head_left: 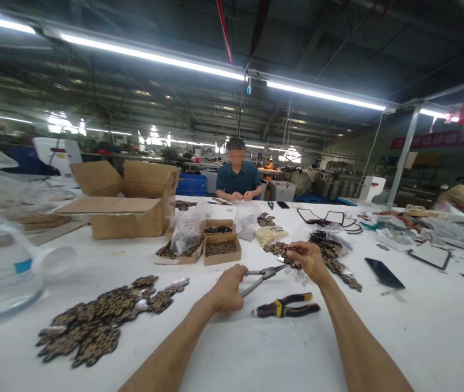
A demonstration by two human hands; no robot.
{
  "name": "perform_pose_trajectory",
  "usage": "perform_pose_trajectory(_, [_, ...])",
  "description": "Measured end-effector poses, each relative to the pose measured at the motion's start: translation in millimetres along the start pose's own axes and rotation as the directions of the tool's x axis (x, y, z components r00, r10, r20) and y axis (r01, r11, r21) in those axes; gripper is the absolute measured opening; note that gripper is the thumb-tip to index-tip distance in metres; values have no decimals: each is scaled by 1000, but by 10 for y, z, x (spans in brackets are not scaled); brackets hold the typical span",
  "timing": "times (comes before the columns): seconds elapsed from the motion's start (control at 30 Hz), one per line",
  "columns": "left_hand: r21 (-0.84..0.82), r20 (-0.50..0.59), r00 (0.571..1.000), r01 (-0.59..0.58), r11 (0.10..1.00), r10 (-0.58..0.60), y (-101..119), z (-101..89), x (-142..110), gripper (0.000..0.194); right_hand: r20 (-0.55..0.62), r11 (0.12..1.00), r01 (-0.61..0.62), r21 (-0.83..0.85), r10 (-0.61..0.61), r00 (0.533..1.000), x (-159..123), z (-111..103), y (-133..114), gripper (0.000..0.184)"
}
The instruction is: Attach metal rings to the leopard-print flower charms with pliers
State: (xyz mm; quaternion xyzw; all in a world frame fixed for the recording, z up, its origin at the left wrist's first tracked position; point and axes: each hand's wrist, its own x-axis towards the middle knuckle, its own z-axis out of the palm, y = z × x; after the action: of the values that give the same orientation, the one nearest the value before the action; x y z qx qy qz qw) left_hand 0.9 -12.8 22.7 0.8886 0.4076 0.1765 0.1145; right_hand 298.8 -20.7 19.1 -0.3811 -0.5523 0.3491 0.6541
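My left hand (228, 289) is closed around the handles of long-nosed pliers (265, 274), whose tips point right toward my other hand. My right hand (308, 260) pinches the edge of a brown-and-black patterned piece (279, 250) with a scalloped outline. Small shiny metal bits (299, 276) lie on the table under that hand. Below the long-nosed pliers rests a pair of yellow-and-black pliers (285, 307). A heap of the same patterned pieces (93, 316) spreads over the table at left. More patterned pieces (333, 256) are piled just beyond my right hand.
Small cartons (221, 258) of brown and black parts stand ahead, near a large open cardboard box (128, 220). A clear water jug (3, 272) is at far left, a black phone (384, 273) at right. Across the table sits a person (237, 178); another person (462, 195) is at far right.
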Motion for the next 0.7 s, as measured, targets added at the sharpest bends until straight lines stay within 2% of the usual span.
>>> perform_pose_trajectory(0.27, [74, -23, 999, -40, 996, 42, 31, -52, -7, 60, -31, 993, -110, -46, 108, 994, 34, -66, 154, 49])
perform_pose_trajectory(0.5, [103, -22, 1000, -10, 995, 12, -4, -1, 2, 56, 96, 967, -243, -73, 250, 964, -47, -32, 132, 59])
perform_pose_trajectory(0.7, [106, -14, 1000, -2, 994, 3, -38, 13, 13, 60, 164, 950, -293, -106, 307, 937, -88, -49, 100, 47])
